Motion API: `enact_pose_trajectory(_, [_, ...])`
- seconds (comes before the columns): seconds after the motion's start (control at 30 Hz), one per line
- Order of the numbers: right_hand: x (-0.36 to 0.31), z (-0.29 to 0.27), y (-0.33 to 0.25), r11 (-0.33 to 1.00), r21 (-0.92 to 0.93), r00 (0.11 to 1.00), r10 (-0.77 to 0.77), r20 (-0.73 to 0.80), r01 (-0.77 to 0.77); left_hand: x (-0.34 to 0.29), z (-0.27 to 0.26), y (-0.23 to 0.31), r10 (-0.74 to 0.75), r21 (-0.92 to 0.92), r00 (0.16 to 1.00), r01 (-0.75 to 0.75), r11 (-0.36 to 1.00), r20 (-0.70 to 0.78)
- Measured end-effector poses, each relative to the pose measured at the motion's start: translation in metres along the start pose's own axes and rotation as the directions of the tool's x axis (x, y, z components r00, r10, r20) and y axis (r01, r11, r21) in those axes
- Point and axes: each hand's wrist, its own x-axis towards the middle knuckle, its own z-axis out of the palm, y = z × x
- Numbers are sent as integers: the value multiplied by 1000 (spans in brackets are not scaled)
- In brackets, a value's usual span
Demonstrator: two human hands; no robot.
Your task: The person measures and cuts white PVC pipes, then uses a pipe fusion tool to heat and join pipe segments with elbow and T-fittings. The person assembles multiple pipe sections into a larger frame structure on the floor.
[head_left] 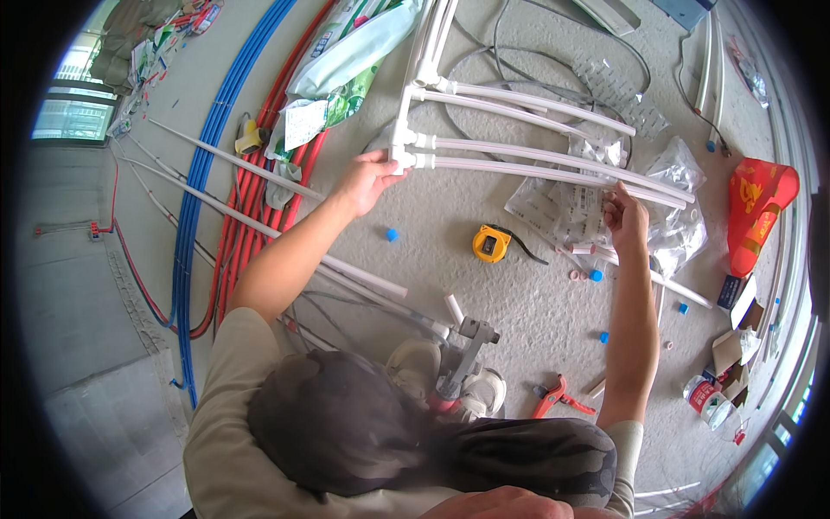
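Observation:
A frame of white plastic pipes [519, 164] joined with white fittings lies across the upper middle. My left hand [370, 183] is closed round the corner fitting at its near left end. The fingers of my right hand [626, 212] pinch the nearest pipe toward its free right end. Just below the pipes sits a yellow tape measure [491, 244] with a black strap. Between my shoes [481, 394] stands a grey metal tool [467, 350], looking like a pipe welder, with a short white pipe piece [454, 309] beside it.
Blue pipes [201, 173] and red pipes [251, 216] run along the left, crossed by loose white pipes [259, 221]. Clear plastic bags [674, 212] lie under the frame's right end. A red pipe cutter [560, 398], blue caps [596, 276], a red bag [759, 208] and opened boxes [735, 355] are to the right.

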Motion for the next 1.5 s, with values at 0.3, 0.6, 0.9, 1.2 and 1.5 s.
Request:
enact_pose_trajectory(0.3, [-2,5,2,1000,25,1000,-8,7,8,1,-4,6,8,46,1000,-8,999,-2])
enact_pose_trajectory(0.6, [-7,2,-3,991,134,1000,-18,0,17,-6,8,7,104,4,995,-104,995,-13])
enact_pose_trajectory(0.9, [10,-14,12,989,138,999,-52,8,50,5,18,-1,94,144,987,-74,987,-134])
enact_pose_trajectory(1.2, [1,-8,7,995,100,998,-1,67,-6,-4,26,-9,116,284,927,-11,959,-357])
enact_pose_trajectory(1.5, [11,-15,8,994,102,999,26,41,-30,2,30,-25,233,314,898,-115,943,-372])
